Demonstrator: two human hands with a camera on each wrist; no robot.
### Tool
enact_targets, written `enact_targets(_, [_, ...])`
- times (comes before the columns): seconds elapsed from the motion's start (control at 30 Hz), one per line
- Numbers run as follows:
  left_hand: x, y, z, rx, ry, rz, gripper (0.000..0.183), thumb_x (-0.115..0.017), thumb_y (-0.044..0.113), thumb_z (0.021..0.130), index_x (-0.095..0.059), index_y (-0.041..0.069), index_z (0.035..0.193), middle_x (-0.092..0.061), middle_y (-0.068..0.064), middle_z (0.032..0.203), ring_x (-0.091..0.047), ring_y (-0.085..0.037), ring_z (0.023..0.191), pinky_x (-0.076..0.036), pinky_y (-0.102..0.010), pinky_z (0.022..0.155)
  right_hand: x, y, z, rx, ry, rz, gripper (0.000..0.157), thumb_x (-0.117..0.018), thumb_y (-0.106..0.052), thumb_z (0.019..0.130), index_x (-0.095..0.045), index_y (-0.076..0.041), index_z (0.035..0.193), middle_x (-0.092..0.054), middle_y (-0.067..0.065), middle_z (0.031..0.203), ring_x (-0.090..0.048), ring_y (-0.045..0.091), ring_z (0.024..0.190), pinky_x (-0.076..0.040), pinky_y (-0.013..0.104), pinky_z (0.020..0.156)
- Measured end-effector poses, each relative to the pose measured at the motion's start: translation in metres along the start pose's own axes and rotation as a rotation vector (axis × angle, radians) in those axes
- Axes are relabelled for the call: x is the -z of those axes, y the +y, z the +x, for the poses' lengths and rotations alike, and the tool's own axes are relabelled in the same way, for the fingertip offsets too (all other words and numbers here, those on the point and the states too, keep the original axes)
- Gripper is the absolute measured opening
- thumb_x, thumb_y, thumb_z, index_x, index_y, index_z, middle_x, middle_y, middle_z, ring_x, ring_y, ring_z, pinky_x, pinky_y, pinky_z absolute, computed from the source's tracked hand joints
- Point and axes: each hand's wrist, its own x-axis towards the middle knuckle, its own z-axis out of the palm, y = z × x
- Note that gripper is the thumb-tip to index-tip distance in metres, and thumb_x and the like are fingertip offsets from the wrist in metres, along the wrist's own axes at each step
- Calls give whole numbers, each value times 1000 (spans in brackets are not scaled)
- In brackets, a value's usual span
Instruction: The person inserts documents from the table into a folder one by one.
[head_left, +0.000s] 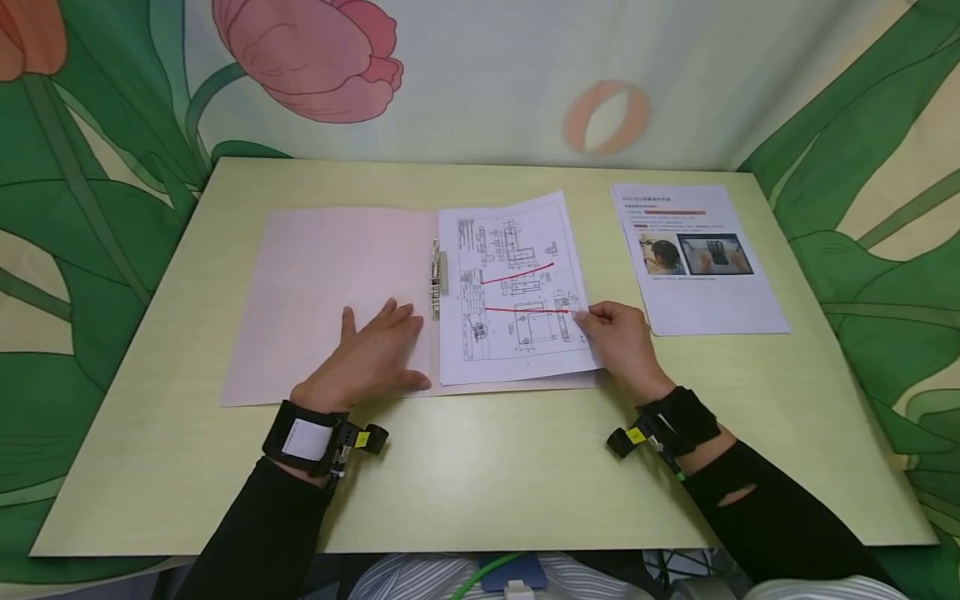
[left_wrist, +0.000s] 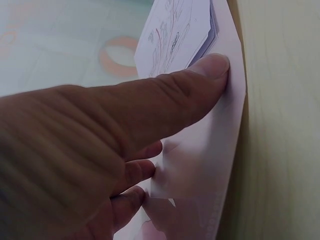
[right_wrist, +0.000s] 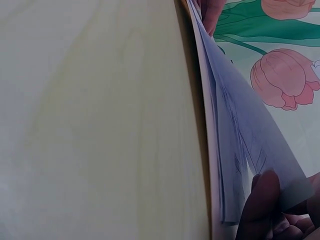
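Note:
An open pale pink folder [head_left: 330,258] lies on the table, a metal clip [head_left: 437,279] along its spine. On its right side is a stack of sheets; the top sheet [head_left: 480,367] carries technical drawings and two red lines. My left hand [head_left: 378,354] rests with spread fingers on the folder's inner left cover, thumb near the spine at the lower edge. My right hand [head_left: 618,342] pinches the right edge of the top sheet between thumb and fingers. In the right wrist view that sheet [right_wrist: 270,130] curves up, away from the pages beneath.
To the right on the table [head_left: 480,475] lies a separate printed page [head_left: 712,304] with two photos. A curtain [head_left: 480,83] with printed flowers hangs behind the table. Below the front edge are white coiled cables [head_left: 420,575] and a green cable [head_left: 487,575].

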Motion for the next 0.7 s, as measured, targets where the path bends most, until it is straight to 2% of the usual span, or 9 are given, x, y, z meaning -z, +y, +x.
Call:
enact_targets(0.27, [-1,-1,0,-10,6,21,94,-81,47,72,-40,7,146,-28,-15,158,-11,-31,147,4,-78,105,2,1,1,26,-9,-23,31,-61,-29,95,-68,-2,106,-69,15,94,-60,22,77,-47,27,58])
enact_targets(0.5, [-1,-1,0,-17,-6,26,96,-81,47,72,-38,7,147,-27,-16,158,-11,-32,147,4,-78,104,10,-3,0,124,19,-280,39,-50,-35,99,-72,-2,98,-67,13,83,-55,25,73,-41,32,53])
enact_targets(0.7, [1,-1,0,-14,-5,32,96,-82,46,72,-38,6,147,-27,-16,158,-11,-33,147,3,-78,104,12,-6,0,123,-14,-333,34,-50,-27,97,-73,-2,95,-64,13,78,-53,25,64,-35,30,46])
